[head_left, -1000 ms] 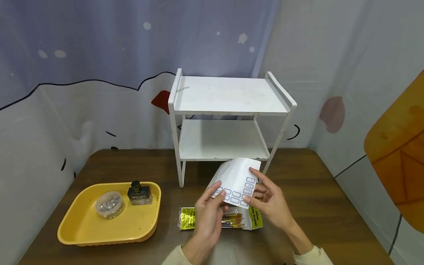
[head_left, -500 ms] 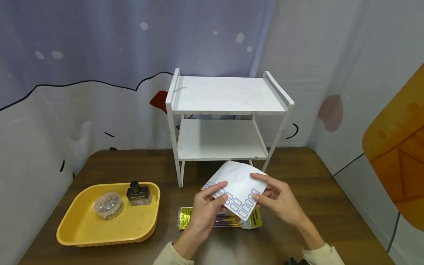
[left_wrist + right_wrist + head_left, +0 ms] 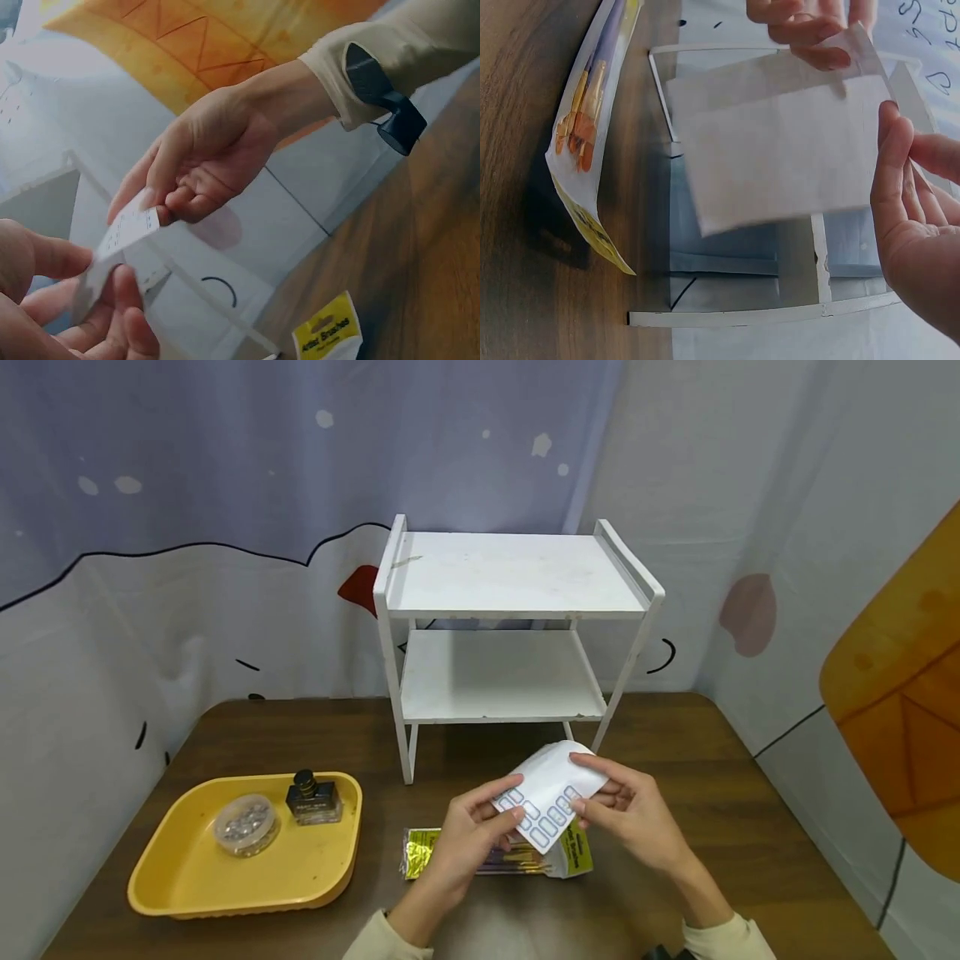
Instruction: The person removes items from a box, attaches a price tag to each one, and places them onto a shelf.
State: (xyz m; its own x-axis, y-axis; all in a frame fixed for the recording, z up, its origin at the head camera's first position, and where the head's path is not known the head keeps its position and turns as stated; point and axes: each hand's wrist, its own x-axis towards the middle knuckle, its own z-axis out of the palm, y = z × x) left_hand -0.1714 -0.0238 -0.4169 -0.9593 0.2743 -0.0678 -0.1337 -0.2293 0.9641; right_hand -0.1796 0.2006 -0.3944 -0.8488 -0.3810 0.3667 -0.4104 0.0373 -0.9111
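White label sheet (image 3: pixel 551 787) w/ blue-outlined stickers, bent, plain back, above table's (image 3: pixel 720 793) front edge, over brush pack (image 3: pixel 491 856), left hand (image 3: pixel 468 835) & right hand (image 3: pixel 633 814) both pinching it

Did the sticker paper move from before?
Yes. The sticker sheet has sunk lower, away from the white shelf, and folded smaller between both hands.

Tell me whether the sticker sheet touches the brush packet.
Apart. The right wrist view shows the sticker sheet held up by both hands, with bare table between it and the brush packet.
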